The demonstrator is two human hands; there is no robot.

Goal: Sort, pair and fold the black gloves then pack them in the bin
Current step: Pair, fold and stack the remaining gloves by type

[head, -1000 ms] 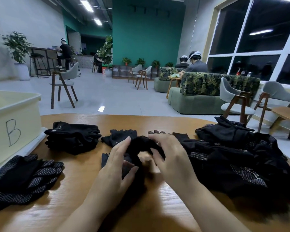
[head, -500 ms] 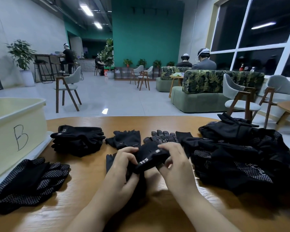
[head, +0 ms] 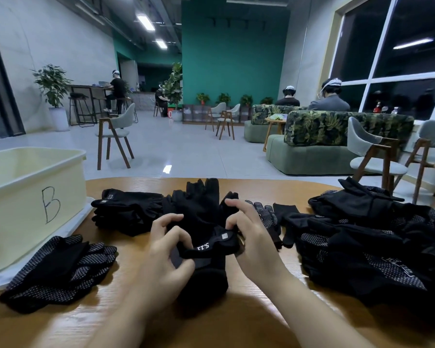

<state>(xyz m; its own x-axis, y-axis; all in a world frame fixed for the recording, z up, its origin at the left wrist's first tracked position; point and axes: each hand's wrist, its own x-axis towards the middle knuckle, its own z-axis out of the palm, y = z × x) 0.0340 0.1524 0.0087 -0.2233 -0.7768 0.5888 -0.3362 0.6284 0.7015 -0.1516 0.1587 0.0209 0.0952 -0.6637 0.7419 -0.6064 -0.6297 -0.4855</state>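
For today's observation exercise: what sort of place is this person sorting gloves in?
Probably an office lounge or café-style common room: leaf-print sofas, a high counter with stools, scattered chairs and potted plants fill an open tiled floor.

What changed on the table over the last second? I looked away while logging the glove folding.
Both hands, left hand and right hand, lifted the glove off the table and turned it, so its cuff lettering now faces the camera. Both keep their grip. The bin and the glove piles stayed put.
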